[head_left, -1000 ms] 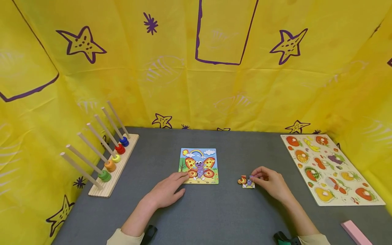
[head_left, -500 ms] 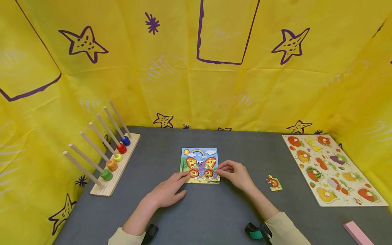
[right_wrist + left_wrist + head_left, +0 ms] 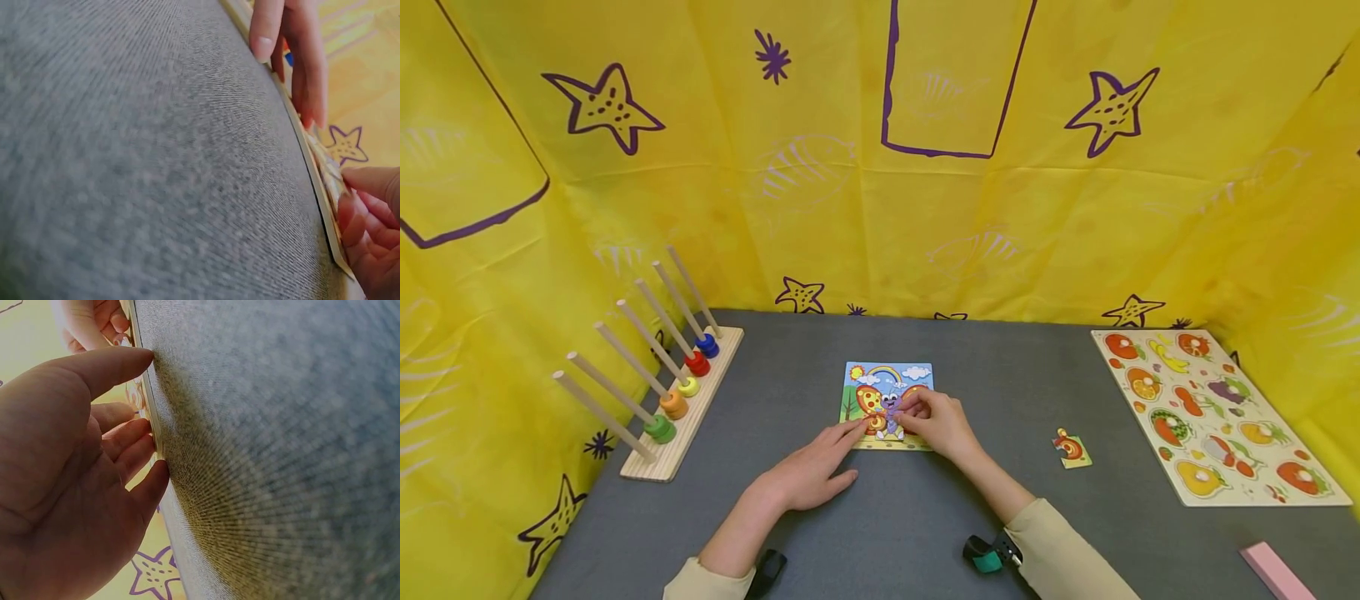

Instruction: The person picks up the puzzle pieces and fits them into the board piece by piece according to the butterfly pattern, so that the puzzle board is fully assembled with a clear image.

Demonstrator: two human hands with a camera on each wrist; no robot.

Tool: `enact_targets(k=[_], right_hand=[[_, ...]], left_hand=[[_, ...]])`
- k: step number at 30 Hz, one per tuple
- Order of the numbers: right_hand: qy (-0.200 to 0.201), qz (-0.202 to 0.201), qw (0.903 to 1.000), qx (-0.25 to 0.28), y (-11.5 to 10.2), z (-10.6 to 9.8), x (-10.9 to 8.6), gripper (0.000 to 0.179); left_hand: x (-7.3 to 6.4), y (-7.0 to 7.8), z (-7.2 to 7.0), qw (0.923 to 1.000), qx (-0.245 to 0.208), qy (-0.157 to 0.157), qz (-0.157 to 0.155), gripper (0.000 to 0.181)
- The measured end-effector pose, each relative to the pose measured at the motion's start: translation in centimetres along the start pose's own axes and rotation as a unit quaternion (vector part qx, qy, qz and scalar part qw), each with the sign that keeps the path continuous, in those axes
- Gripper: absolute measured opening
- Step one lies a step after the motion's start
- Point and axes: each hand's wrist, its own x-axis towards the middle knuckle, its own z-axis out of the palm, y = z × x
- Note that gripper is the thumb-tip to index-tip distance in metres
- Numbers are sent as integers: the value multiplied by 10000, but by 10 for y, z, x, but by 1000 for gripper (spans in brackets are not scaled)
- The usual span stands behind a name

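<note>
A square butterfly puzzle [image 3: 853, 385] lies on the grey table. My left hand [image 3: 805, 468] lies flat at its lower left, fingers extended, fingertips over the board's left edge. Over the lower middle of the board, my right hand [image 3: 942, 427] pinches a puzzle piece [image 3: 890, 430] showing the butterfly's purple body and white feet. In the right wrist view that piece [image 3: 330, 167] sits tilted close above the board between thumb and fingers. The right hand covers the butterfly's right wings in the head view. A loose puzzle piece [image 3: 1072, 448] with a red-orange swirl lies to the right.
A wooden peg stand [image 3: 715, 367] with coloured rings stands on the left. On the right lies a fruit puzzle board [image 3: 1210, 433], with a pink block [image 3: 1273, 570] near the front right corner. A yellow patterned cloth [image 3: 880, 233] hangs around the table's back and sides.
My right hand has carried the purple piece from beside the loose swirl piece leftward to the board, then further in to its lower middle. The left hand has stayed in place.
</note>
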Motion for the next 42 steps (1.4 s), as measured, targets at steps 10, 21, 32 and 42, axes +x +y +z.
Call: enact_targets(k=[10,21,32,42], right_hand=[[110,-566,9971,-504,0,6,0,12],[83,-624,9962,-601,-1,6,3,13],[-113,-749,9939,-796,1,4,4,13],[-601,-742,9929,-716,5,-2,4,19]], left_hand=[[0,3,0,9994,249,153,168,57],[2,7,0,9992,362,173,-60,55],[3,7,0,9977,542,368,158,52],[13,10,2,9922,886,745,466,44]])
